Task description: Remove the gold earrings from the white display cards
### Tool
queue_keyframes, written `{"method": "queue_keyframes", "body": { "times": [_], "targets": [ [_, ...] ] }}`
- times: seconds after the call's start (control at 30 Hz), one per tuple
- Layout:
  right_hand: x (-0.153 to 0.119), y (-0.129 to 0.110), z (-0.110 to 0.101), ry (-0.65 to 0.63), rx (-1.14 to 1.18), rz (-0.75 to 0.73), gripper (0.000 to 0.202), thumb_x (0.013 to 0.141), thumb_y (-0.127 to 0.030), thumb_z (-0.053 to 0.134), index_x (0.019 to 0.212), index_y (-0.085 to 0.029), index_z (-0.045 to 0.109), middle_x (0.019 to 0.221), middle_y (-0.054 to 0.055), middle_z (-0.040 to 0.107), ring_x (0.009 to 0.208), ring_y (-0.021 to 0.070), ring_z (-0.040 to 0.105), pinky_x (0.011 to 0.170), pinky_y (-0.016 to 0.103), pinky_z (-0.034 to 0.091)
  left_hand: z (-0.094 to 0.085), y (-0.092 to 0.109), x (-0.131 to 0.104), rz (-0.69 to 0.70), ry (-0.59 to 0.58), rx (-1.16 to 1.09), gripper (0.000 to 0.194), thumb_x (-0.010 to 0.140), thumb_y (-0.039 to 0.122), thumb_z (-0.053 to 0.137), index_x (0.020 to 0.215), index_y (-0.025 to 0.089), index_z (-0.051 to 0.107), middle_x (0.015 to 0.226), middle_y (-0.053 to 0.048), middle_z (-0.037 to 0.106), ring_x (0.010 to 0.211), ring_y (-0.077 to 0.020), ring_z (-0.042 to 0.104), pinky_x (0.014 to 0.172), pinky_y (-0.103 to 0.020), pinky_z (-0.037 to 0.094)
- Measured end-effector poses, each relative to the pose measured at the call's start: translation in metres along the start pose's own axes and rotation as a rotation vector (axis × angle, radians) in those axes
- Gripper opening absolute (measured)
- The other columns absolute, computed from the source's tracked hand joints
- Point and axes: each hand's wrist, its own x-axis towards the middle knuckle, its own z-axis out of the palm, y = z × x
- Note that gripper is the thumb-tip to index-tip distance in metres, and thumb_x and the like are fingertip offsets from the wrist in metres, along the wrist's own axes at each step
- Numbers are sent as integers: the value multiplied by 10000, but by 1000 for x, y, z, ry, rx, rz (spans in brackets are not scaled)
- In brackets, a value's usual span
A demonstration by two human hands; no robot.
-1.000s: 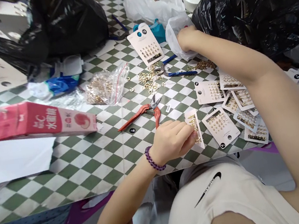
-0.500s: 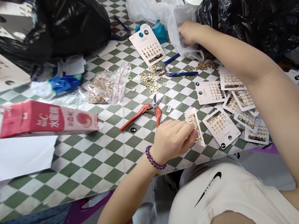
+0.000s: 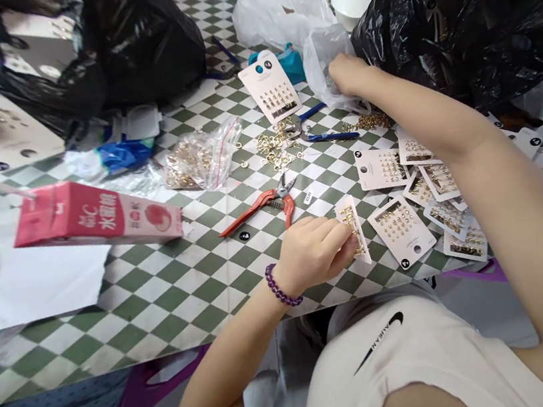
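My left hand (image 3: 314, 251), with a purple bead bracelet at its wrist, is closed on the edge of an earring card (image 3: 356, 222) with gold-coloured earrings, low over the table's near side. My right hand (image 3: 348, 74) reaches to the far side, at the mouth of a white plastic bag (image 3: 316, 62); its fingertips are hidden in the bag. Right of the left hand lie another earring card (image 3: 402, 229) and several overlapping ones. Pruning shears (image 3: 278, 199) with orange handles lie behind the left hand. Blue-handled pliers (image 3: 314, 127) rest near the bag.
Loose gold-coloured pieces (image 3: 277, 149) and a zip bag (image 3: 199, 160) of more lie mid-table on a checked tablecloth (image 3: 165, 312). A pink drink carton (image 3: 101, 214) lies at left. Black plastic bags (image 3: 454, 29) bulk up at both far sides. A white bowl (image 3: 350, 7) stands at the back.
My right hand has dipped slightly at the white bag, and the bag's near edge has shifted and bunched. The left hand and its card have stayed in place. The view has moved slightly.
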Motion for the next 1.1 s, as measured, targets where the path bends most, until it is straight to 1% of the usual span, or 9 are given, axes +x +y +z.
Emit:
{"method": "queue_keyframes", "body": {
  "times": [0.1,0.2,0.27,0.33,0.47,0.67,0.87,1.0,1.1],
  "targets": [
    [0,-1,-1,-110,-153,120,287,916,-343,551,1032,-85,602,1010,81,629,915,137,608,848,354,513,0,0,0,4,4,13,235,859,154,455,626,184,454,475,53,462,441,-88,374,440,-223,298],
    [-2,-4,-3,-123,-235,164,215,823,-284,674,751,-86,627,881,108,654,909,157,615,867,338,476,0,0,0,5,-4,18,241,859,153,458,619,180,458,477,51,462,442,-87,375,446,-220,299],
    [-3,-5,-4,-77,-225,118,250,750,-223,732,587,-135,564,787,102,653,894,150,610,845,302,454,-1,0,0,6,-8,20,242,857,153,462,616,179,461,477,51,461,439,-87,368,446,-220,297],
    [-5,-6,-5,-7,-183,37,330,753,-228,719,519,-164,494,722,65,645,863,101,588,813,244,436,-1,0,0,4,-9,22,243,855,155,465,613,179,464,477,50,463,440,-88,366,447,-222,297],
    [-7,-8,-7,79,-124,-57,397,810,-289,632,496,-165,423,702,18,634,857,8,524,767,151,379,-1,0,1,-2,-2,19,239,850,149,467,612,177,471,476,46,467,443,-92,373,444,-227,302],
    [-12,-11,-8,222,5,-142,439,889,-379,556,513,-195,427,700,29,601,912,51,551,735,183,426,0,-1,1,-14,-7,-2,218,843,137,468,629,176,475,478,49,471,444,-88,380,447,-222,302],
    [-10,-8,-14,79,88,14,408,750,-340,722,497,-233,420,656,-19,539,767,33,478,643,170,362,-2,-4,2,-65,-17,-70,213,817,108,442,618,181,460,473,57,417,439,-87,323,432,-226,282],
    [-34,-38,-39,111,125,87,411,764,-119,705,536,-188,370,649,-57,409,618,46,301,637,199,307,-5,-7,2,-79,-46,-135,199,791,96,440,612,185,442,476,60,373,441,-87,294,418,-231,262],
    [-87,-80,-71,124,217,27,360,925,-117,488,608,-197,337,615,-55,396,583,48,346,604,229,315,-8,-10,3,-77,-60,-158,213,762,85,445,587,195,396,475,61,336,442,-88,266,414,-238,254]
  ]
}}
